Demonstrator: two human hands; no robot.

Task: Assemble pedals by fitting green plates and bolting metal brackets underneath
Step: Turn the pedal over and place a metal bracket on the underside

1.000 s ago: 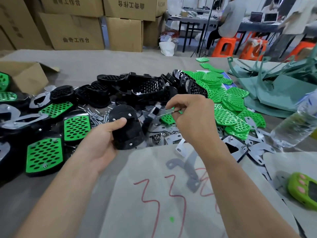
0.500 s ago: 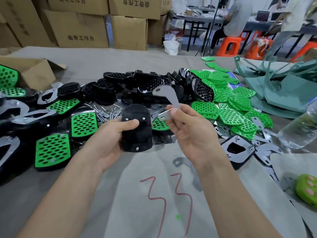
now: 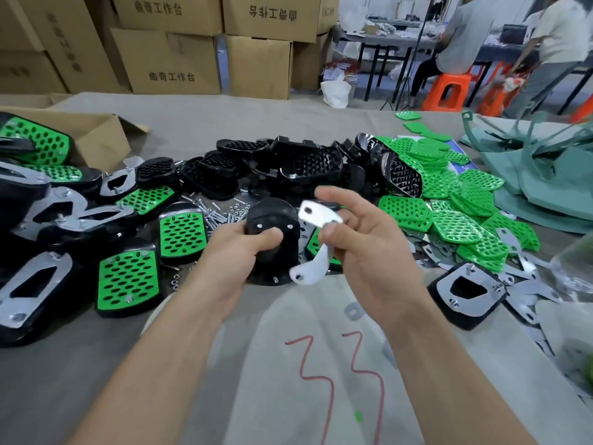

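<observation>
Head view: in the middle of the frame the left hand (image 3: pixel 237 255) grips a black pedal body (image 3: pixel 272 220). Its fingers are curled round the left edge and the thumb presses on the upturned underside. Small bolt ends (image 3: pixel 275 278) stand out of that underside, two near its upper edge and one at its lower edge.

Just right of it, the right hand (image 3: pixel 369 252) pinches a curved metal bracket (image 3: pixel 321 216) near its middle between thumb and fingers, and the remaining fingers are loosely raised. The bracket hangs beside the pedal body; I cannot tell whether the two touch.

The step in hand looks like seating the bracket on the underside. To do it well, turn the bracket until its curve follows the pedal's outline. Match the hole at each end to a bolt end, then lower it flat rather than at a tilt, so no bolt is pushed back through. The left thumb probably has to slide aside first, as it lies where the bracket should sit.

Nuts will be needed next, and loose bolts and nuts (image 3: pixel 221 213) lie just left of the pedal, within easy reach. Green plates (image 3: pixel 449 216) are heaped at centre right, and finished pedals (image 3: pixel 128 277) lie at the lower left.
</observation>
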